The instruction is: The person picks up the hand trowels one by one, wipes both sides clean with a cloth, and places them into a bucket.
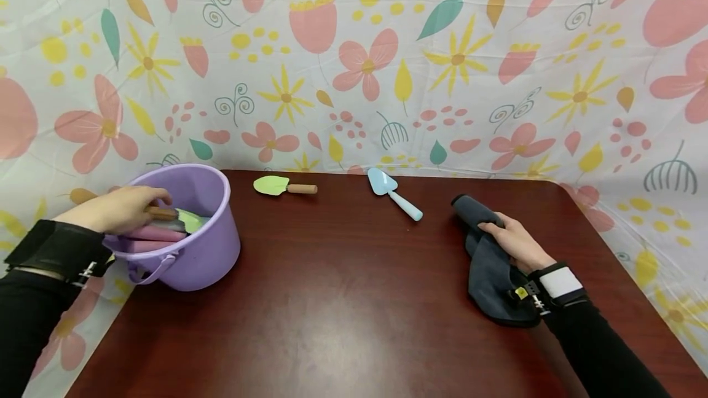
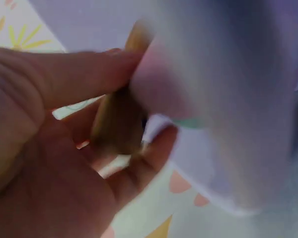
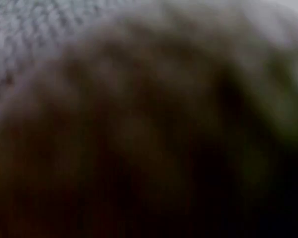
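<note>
A purple bucket (image 1: 212, 244) stands at the table's left edge with pink and green toy tools inside. My left hand (image 1: 118, 209) reaches over its rim and grips the wooden handle (image 1: 161, 213) of a tool in the bucket; in the left wrist view the fingers (image 2: 84, 74) curl around that brown handle (image 2: 116, 119). My right hand (image 1: 511, 239) lies on a dark blue cloth (image 1: 487, 263) at the right of the table, fingers curled over its rolled end. The right wrist view is a dark blur.
A green toy shovel (image 1: 279, 186) with a wooden handle and a light blue trowel (image 1: 393, 192) lie near the far edge of the dark red table (image 1: 343, 300). A floral sheet (image 1: 354, 60) hangs behind and drapes around the table.
</note>
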A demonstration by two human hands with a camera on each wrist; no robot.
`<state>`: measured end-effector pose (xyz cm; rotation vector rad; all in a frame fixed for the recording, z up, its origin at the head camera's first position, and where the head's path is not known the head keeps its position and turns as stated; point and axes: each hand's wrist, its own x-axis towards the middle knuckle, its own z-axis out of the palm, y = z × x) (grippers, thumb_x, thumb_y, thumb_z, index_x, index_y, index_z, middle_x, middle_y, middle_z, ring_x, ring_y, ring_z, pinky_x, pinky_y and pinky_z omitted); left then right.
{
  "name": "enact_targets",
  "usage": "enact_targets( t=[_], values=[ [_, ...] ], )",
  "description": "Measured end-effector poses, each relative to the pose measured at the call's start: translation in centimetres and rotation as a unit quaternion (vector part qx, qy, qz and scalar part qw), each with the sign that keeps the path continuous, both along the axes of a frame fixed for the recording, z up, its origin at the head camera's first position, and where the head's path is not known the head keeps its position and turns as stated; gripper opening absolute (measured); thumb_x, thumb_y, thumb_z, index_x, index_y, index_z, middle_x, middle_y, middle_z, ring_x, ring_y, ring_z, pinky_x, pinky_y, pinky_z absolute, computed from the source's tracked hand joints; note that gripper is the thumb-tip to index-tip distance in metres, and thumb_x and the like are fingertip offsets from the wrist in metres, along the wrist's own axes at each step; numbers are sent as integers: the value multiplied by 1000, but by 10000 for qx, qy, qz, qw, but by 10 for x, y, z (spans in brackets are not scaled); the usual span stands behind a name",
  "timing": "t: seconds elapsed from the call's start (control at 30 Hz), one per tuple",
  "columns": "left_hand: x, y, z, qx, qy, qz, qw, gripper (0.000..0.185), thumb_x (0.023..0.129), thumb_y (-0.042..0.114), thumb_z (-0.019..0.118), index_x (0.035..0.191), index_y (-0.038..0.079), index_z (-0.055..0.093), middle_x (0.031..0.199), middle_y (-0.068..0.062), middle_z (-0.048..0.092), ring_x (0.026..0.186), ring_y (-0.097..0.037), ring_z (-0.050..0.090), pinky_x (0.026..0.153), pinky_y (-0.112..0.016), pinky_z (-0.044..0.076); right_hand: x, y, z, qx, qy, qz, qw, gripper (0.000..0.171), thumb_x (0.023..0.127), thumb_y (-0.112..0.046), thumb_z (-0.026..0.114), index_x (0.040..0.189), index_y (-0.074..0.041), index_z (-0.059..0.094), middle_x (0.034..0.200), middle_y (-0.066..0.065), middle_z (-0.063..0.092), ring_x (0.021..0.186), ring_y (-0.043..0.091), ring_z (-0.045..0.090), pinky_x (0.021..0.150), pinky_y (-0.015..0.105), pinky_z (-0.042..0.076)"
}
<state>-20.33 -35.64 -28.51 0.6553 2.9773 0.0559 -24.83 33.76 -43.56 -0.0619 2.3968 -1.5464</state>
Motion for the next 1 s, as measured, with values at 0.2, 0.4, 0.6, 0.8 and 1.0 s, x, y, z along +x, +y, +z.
enact_targets(
  t=[0.2, 0.4, 0.6, 0.8, 1.0],
  values=[
    [4, 7, -9, 267, -129, -11, 9996, 15, 88, -3, 62, 99, 3, 69, 89, -9, 68, 86, -33, 65, 80, -52, 47, 0, -6, -2, 9, 68, 192, 9998, 65, 105, -37, 47, 155, -5, 20, 133, 30, 42, 65, 24, 57, 59, 39, 50],
    [7, 18, -12, -74, -434, 512, 9977, 26, 96, 3, 52, 115, 2, 69, 109, -21, 68, 102, -47, 61, 78, -61, 43, -3, -9, -1, 184, 226, 189, 9994, 61, 104, -35, 48, 152, -3, 26, 132, 29, 41, 67, 21, 54, 61, 36, 49],
    [8, 23, -9, -154, -335, 538, 9979, 29, 98, 11, 54, 121, -4, 64, 122, -27, 60, 114, -52, 52, 83, -66, 40, -6, -8, 1, 459, 356, 121, 9982, 66, 102, -40, 52, 152, -5, 27, 87, 14, 56, 45, 15, 34, 45, 35, 39],
    [14, 30, 0, 42, 54, 288, 9996, 35, 95, 7, 57, 124, -13, 56, 124, -37, 53, 117, -56, 46, 97, -63, 35, 3, -8, 8, 576, 814, 212, 9948, 68, 101, -39, 54, 152, -3, 27, 129, 26, 51, 90, 34, 61, 76, 47, 51],
    [33, 53, 5, 456, 640, 358, 9963, 39, 95, 12, 61, 128, -8, 57, 125, -29, 56, 119, -47, 49, 97, -61, 36, 21, -7, 20, 800, 1526, 230, 9848, 63, 102, -35, 55, 149, -1, 31, 152, 28, 26, 137, 50, 25, 101, 62, 33]
  ],
)
